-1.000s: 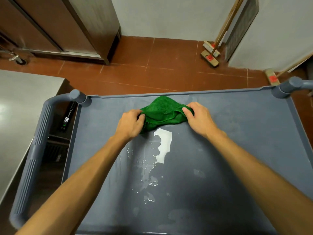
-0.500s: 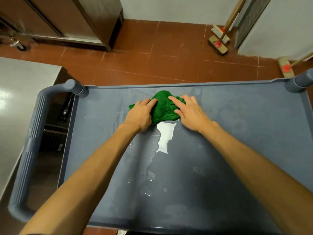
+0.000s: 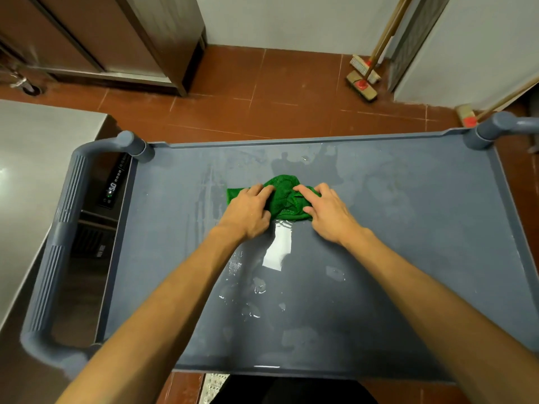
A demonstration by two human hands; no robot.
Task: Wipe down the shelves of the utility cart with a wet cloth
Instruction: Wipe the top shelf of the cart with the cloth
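Flat-fingered, my left hand [image 3: 248, 211] and right hand [image 3: 329, 218] pin the green cloth [image 3: 287, 196] to the top shelf [image 3: 408, 228] for even wiping pressure

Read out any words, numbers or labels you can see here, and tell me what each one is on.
"50": lit digits, turned sideways, on the dark control panel of the appliance beside the cart handle.
Small pale label lower on that appliance: too blurred to read.
Green cloth, cart shelf, brooms: no text shows.
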